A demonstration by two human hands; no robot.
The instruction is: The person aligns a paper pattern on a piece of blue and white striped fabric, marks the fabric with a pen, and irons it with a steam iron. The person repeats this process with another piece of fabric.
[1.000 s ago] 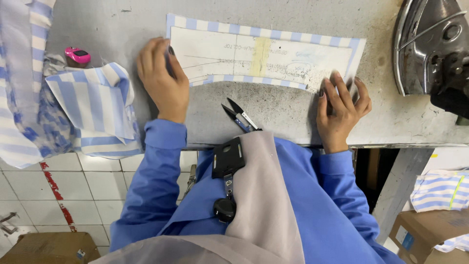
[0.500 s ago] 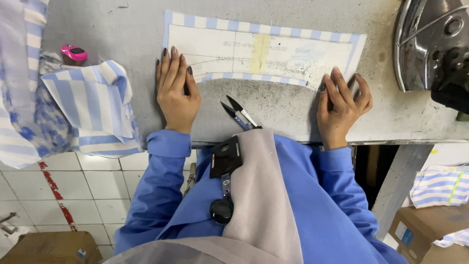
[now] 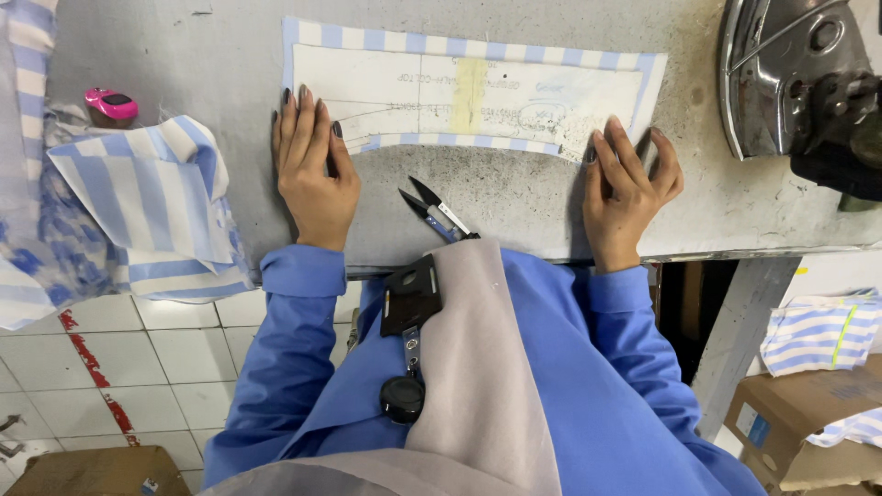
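Striped collar piece (image 3: 478,92) under flat left hand (image 3: 310,165)

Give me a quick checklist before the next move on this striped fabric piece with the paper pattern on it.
1. Left hand flat at the left end of the striped fabric piece: ok.
2. Right hand fingertips on the piece's right lower corner: ok.
3. Paper pattern lies inside the striped border, stripes showing around its edges: ok.
4. Thread snips lie on the table between the hands, off the fabric: ok.
5. Iron sits apart at the far right: ok; hot or not: cannot tell.
6. Loose striped cloth hangs over the table's left edge: not ok.
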